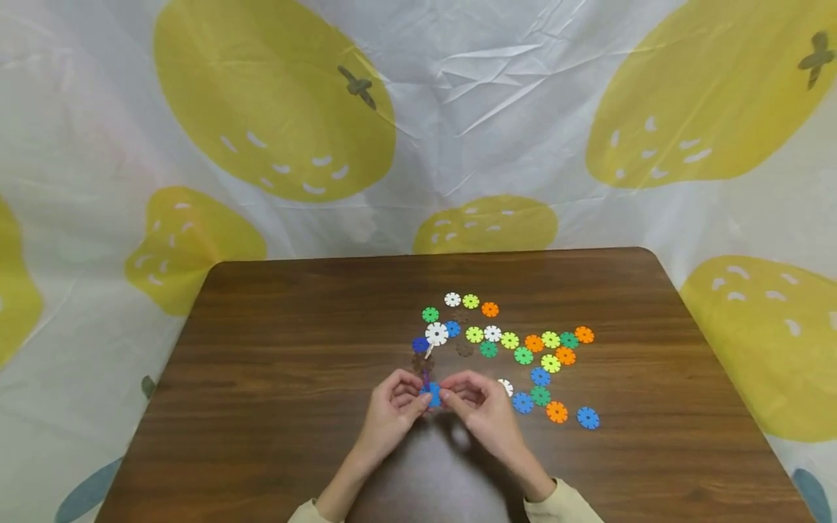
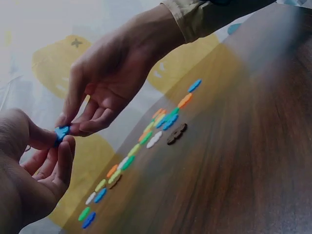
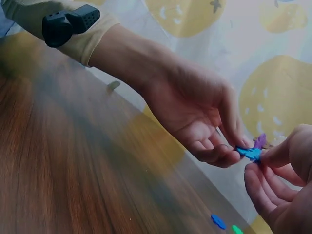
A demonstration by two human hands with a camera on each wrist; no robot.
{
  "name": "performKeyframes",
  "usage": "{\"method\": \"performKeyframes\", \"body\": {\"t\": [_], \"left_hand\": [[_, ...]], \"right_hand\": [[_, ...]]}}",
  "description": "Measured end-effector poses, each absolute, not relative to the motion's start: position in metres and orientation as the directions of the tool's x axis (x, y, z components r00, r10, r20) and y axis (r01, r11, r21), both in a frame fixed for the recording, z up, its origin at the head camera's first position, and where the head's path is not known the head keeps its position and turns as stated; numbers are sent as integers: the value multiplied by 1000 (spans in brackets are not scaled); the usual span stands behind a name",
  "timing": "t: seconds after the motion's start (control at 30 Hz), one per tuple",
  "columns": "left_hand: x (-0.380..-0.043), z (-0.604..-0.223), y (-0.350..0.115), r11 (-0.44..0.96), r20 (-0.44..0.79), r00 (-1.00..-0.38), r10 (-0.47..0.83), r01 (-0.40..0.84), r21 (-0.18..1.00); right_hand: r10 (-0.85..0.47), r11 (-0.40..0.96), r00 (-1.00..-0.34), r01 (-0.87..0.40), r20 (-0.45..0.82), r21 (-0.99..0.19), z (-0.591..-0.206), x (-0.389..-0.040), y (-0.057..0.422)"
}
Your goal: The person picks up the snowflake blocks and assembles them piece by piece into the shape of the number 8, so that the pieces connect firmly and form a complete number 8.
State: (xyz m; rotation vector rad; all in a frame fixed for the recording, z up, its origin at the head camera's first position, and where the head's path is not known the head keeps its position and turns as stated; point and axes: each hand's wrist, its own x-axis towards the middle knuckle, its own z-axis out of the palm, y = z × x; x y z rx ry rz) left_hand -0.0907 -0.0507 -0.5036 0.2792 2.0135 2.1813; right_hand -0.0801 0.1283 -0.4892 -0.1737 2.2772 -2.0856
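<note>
My left hand (image 1: 390, 415) and right hand (image 1: 487, 418) meet low in the middle of the head view. Thumb and fingers of each pinch a light blue notched plastic disc (image 1: 431, 394) from opposite sides. A purple disc (image 3: 261, 140), seen nearly edge-on, is joined to the blue one. Beyond it a brown disc (image 1: 422, 362) and a large-looking white disc (image 1: 437, 334) appear in line; whether all are linked is hard to tell. In the left wrist view the blue disc (image 2: 61, 132) is held above the table, partly covered by fingertips.
Many loose notched discs lie flat on the brown wooden table (image 1: 275, 349). Among them are an orange disc (image 1: 556, 412), a blue disc (image 1: 588, 418), a green disc (image 1: 430, 314) and a white disc (image 1: 453, 299). A lemon-print cloth (image 1: 497, 145) hangs behind the table.
</note>
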Motion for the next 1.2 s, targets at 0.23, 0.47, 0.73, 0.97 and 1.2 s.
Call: {"method": "performKeyframes", "body": {"t": [0.23, 0.47, 0.73, 0.97, 1.2], "left_hand": [[-89, -510, -53, -89, -42, -964, 262, -67, 994], [-87, -515, -55, -88, -63, -971, 231, -86, 992], [-83, -516, -57, -106, -108, -973, 202, -131, 986], [-87, -514, -57, -146, -137, -972, 190, -166, 975], [-93, -507, -55, -143, -141, -971, 194, -171, 975]], "right_hand": [[-101, 287, -994, -72, 44, -955, -495, -74, 140], [-38, 571, -999, -12, -11, -821, -499, -63, 169], [-52, 771, -998, -21, -30, -636, -507, -43, 190], [-101, 838, -993, -48, -67, -543, -515, -43, 188], [-109, 835, -994, -83, -16, -544, -517, -52, 184]]}}
